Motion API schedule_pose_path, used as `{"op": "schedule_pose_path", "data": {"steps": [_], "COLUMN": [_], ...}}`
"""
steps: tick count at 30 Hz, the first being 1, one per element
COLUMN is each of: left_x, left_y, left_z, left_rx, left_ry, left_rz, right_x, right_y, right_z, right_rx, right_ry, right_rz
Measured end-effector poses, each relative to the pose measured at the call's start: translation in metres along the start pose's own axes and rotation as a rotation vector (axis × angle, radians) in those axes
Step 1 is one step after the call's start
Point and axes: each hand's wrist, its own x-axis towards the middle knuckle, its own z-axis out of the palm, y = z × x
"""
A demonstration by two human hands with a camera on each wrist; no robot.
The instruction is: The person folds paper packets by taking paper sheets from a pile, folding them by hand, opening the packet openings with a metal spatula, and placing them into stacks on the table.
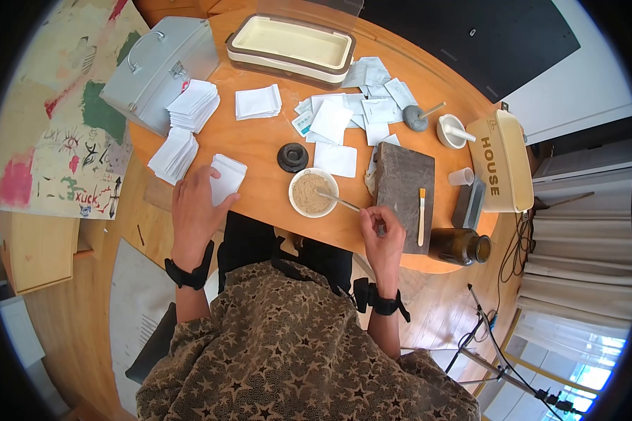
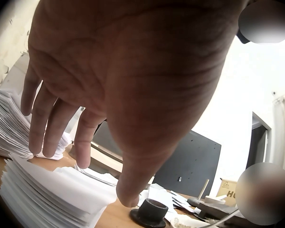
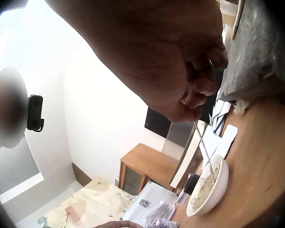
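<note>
My right hand pinches the end of a thin metal utensil between thumb and fingertips. The utensil's lower tip sits in beige powder inside a white bowl, and the powder hides its shape. At the table's near edge, my left hand is at a stack of white paper packets, fingers fairly straight and spread. In the left wrist view the fingers hang down beside and over that stack. A black round ring-like object stands just behind the bowl.
More packet stacks lie left, before a silver case. Behind are a cream tray and scattered sachets. On the right are a dark slab with a brush, a brown jar and a mortar.
</note>
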Motion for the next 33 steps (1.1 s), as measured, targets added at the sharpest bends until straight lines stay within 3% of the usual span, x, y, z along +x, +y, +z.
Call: {"op": "schedule_pose_path", "data": {"steps": [15, 24, 26, 33], "left_x": [0.022, 0.075, 0.096, 0.171], "left_y": [0.009, 0.008, 0.006, 0.002], "left_z": [-0.010, -0.015, -0.010, 0.025], "left_rx": [0.005, 0.087, 0.093, 0.157], "left_ry": [0.037, 0.066, 0.021, -0.151], "left_rz": [0.107, 0.237, 0.315, 0.277], "right_x": [0.000, 0.000, -0.001, -0.003], "right_y": [-0.004, 0.000, -0.001, -0.001], "right_z": [-0.001, -0.003, -0.003, -0.010], "right_rx": [0.039, 0.047, 0.049, 0.067], "right_ry": [-0.016, -0.011, -0.006, -0.016], "right_rz": [0.033, 0.028, 0.028, 0.047]}}
